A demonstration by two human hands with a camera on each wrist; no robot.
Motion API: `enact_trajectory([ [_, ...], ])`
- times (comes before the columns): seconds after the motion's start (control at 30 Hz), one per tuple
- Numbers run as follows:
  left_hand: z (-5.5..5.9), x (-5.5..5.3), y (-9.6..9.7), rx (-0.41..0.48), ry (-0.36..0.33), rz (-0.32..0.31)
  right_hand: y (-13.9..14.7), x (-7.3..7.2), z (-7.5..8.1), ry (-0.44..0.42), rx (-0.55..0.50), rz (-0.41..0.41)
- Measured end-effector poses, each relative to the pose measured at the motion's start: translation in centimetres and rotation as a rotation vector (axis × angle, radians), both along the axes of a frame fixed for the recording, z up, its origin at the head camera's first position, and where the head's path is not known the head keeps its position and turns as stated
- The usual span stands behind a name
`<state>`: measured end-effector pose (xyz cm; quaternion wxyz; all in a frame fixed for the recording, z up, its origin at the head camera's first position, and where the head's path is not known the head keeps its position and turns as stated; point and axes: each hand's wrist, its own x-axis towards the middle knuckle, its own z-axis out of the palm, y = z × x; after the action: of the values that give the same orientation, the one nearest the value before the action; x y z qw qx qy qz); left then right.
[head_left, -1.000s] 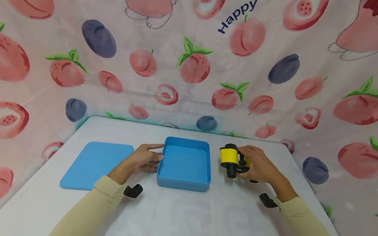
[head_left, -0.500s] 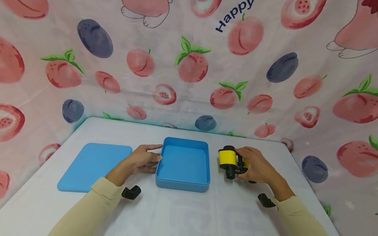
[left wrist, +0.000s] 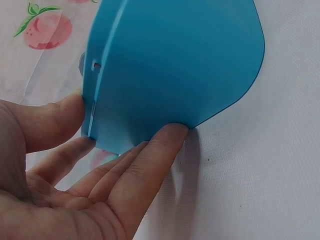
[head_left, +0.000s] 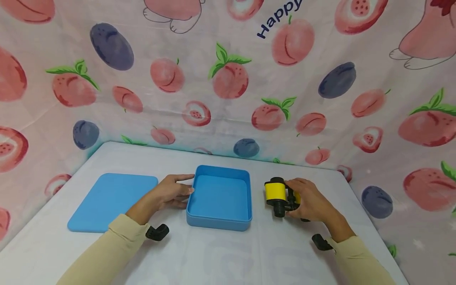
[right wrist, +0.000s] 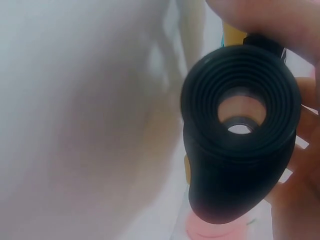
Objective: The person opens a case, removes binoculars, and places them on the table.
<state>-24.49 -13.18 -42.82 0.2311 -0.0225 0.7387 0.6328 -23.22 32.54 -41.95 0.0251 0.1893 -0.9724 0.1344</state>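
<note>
A shallow blue square box [head_left: 219, 200] with a bare inside stands on the white table in the head view. My left hand [head_left: 172, 192] lies against its left wall, fingers extended. The left wrist view shows the fingertips of my left hand [left wrist: 100, 185] right at the side wall and lower edge of the box [left wrist: 175, 60], with the thumb by the rim. To the right of the box, my right hand [head_left: 308, 198] grips yellow and black binoculars [head_left: 275, 192] around one barrel. A black eyepiece [right wrist: 240, 105] fills the middle of the right wrist view, beside my right hand [right wrist: 295, 170].
A flat blue lid [head_left: 114, 202] lies on the table to the left, partly behind the left forearm. Cloth printed with peaches [head_left: 231, 81] hangs behind the white table [head_left: 228, 257] and along its sides. A black wrist mount [head_left: 157, 232] juts from the left sleeve.
The head view shifts very slightly, and the box and lid appear a little further left in it. Both hands keep their places on the box and the binoculars.
</note>
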Motion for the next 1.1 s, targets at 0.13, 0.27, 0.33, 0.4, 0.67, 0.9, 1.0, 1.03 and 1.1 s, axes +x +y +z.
enact_trajectory([
  [0.13,0.05,-0.06,0.05,-0.001,0.001,-0.002,0.22,0.09,-0.13,-0.014,-0.003,-0.007],
  [0.27,0.18,-0.07,0.09,-0.005,0.001,-0.001,0.39,0.12,-0.25,-0.019,-0.006,-0.009],
  [0.33,0.22,-0.07,0.12,-0.007,0.0,-0.004,0.45,0.15,-0.28,-0.023,-0.005,-0.008],
  [0.4,0.27,-0.04,0.19,-0.007,-0.002,-0.006,0.53,0.15,-0.28,-0.028,-0.004,-0.009],
  [0.67,0.17,-0.07,0.16,0.004,0.003,-0.008,0.77,-0.19,-0.12,-0.029,-0.01,-0.001],
  [0.9,-0.07,-0.16,0.1,0.002,0.003,-0.022,0.95,-0.02,-0.58,-0.04,-0.007,-0.021],
  [1.0,-0.04,-0.12,0.1,-0.001,0.001,-0.02,0.99,0.06,-0.71,-0.052,-0.008,-0.024],
  [1.03,-0.02,-0.11,0.09,-0.002,0.002,-0.021,1.0,0.05,-0.72,-0.054,-0.008,-0.023],
  [1.1,0.02,-0.07,0.1,-0.001,0.003,-0.02,1.04,0.02,-0.72,-0.051,-0.005,-0.02],
])
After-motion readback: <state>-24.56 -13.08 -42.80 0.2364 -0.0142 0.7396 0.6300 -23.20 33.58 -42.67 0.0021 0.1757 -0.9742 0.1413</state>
